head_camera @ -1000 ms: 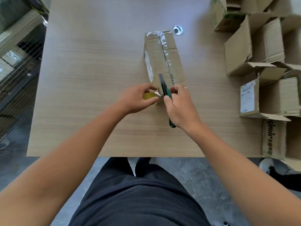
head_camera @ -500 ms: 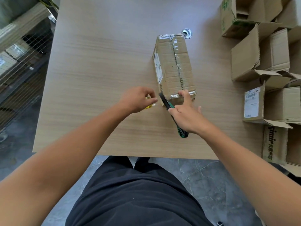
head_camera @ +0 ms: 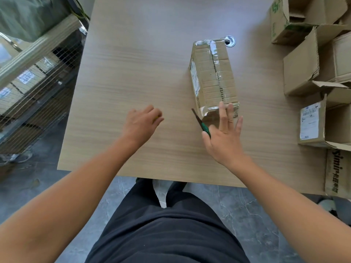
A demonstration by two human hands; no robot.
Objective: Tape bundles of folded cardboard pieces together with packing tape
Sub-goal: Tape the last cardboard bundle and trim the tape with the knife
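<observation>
The cardboard bundle (head_camera: 214, 76) is laid lengthwise on the desk (head_camera: 133, 63), right of centre, and is bound along its top and over both ends with clear packing tape (head_camera: 213, 52). Its near end is touched by the straight, spread fingers of the right hand (head_camera: 224, 137). A green-handled cutter (head_camera: 199, 120) is pinned under that hand's thumb, with the blade pointed far-left just beside the bundle's near-left corner. The left hand (head_camera: 141, 124) is held over the desk well apart to the left, fingers curled round a yellow object (head_camera: 157, 117) that is mostly hidden. A metal grommet (head_camera: 230, 41) is set in the desk at the bundle's far end. Open cardboard boxes (head_camera: 303, 63) are stacked along the right, and a wire cage (head_camera: 28, 92) is seen on the left.
</observation>
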